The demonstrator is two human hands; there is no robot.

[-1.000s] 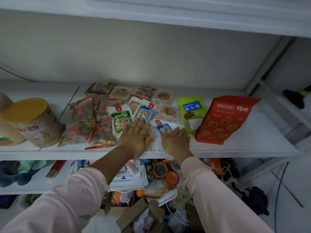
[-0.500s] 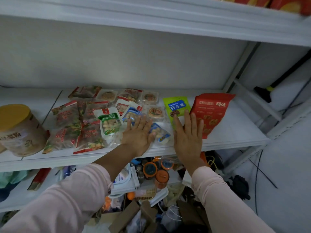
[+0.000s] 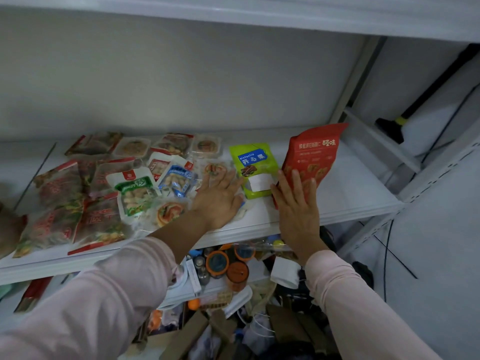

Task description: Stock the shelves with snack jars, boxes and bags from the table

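Lying flat on snack packets [image 3: 135, 196], L hand [image 3: 218, 201] gripped nothing; R hand [image 3: 296, 209] — fingers [image 3: 296, 181] straight — touched red bag [image 3: 315, 154]; even push seemed best.

Loose pale pink long sleeves [image 3: 109, 294] cover both arms to the wrists.

A storeroom: white metal shelving [image 3: 337, 211] above cluttered boxes [image 3: 197, 331].
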